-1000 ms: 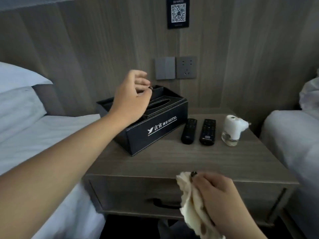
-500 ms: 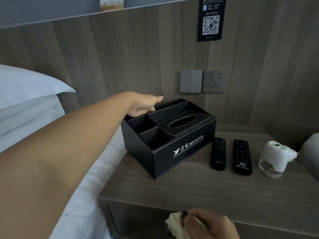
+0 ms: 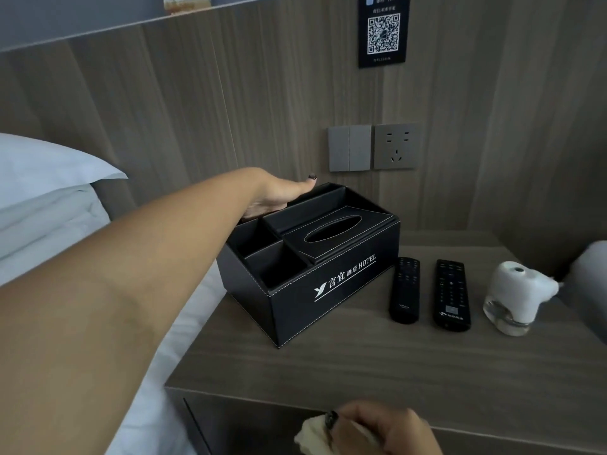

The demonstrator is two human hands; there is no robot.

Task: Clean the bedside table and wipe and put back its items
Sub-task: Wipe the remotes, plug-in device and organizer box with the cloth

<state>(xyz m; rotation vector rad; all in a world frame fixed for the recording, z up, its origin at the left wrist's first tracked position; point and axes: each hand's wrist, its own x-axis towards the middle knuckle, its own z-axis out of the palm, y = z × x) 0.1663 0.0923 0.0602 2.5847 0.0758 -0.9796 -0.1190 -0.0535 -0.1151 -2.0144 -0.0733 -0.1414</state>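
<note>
**Q:** Head view — where is the bedside table's organiser placed relative to the hands?

**A:** A black tissue-box organiser marked HOTEL is seen standing on the left part of the bedside table, turned at an angle. The left hand is reached across to its far left corner, where the palm is laid against the back rim and the thumb is stretched along the top edge. The remaining fingers are hidden behind the box, so whether it is gripped cannot be told.

**Q:** And the right hand?

**A:** The right hand is held low at the bottom of the view, in front of the table's near edge and well apart from the organiser. Its fingers are curled round a crumpled pale cloth, which is kept off the tabletop.

**Q:** What else is set on the table?

**A:** Two black remotes are laid side by side just to the right of the organiser: the left remote nearer the box, the right remote beside it. Further right, a white plug-in vaporiser with a clear base is stood near the table's right edge. None of these is touched by either hand.

**Q:** And round the table?

**A:** A white-sheeted bed is seen to the left, and a wall socket with switches is mounted on the panelled wall behind.
</note>
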